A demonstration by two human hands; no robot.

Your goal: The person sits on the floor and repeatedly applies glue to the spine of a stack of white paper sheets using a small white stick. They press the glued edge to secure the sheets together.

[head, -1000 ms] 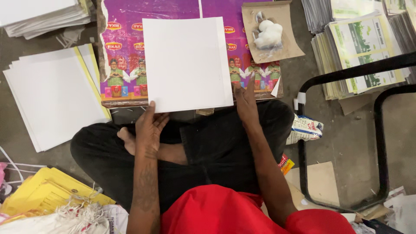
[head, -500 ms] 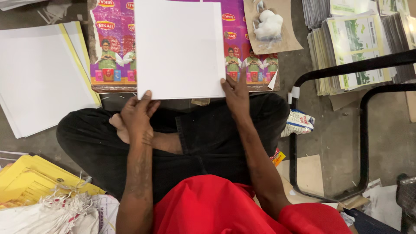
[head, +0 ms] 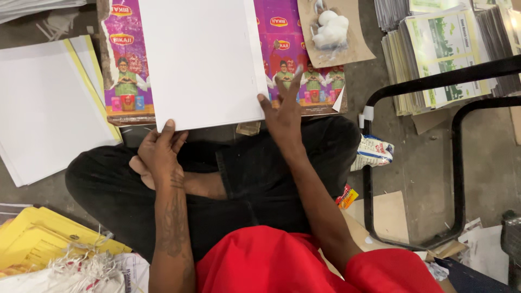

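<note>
A stack of white paper sheets (head: 201,59) lies on a purple printed board (head: 122,65) in front of my crossed legs. My left hand (head: 160,152) rests at the stack's near left corner, fingertips touching its edge. My right hand (head: 282,111) sits at the near right corner, thumb against the edge and fingers spread over the purple board. Neither hand grips the paper.
A second pile of white sheets (head: 46,108) lies to the left, yellow sheets (head: 38,239) at lower left. A brown card with white lumps (head: 334,30) is at top right, printed booklets (head: 445,49) beyond it, a black metal frame (head: 456,157) and a small packet (head: 372,152) at right.
The white stack has shifted up and away in view. My right hand moved from lying on the stack's right corner to its edge, fingers spreading. My left hand stays at the near left corner.
</note>
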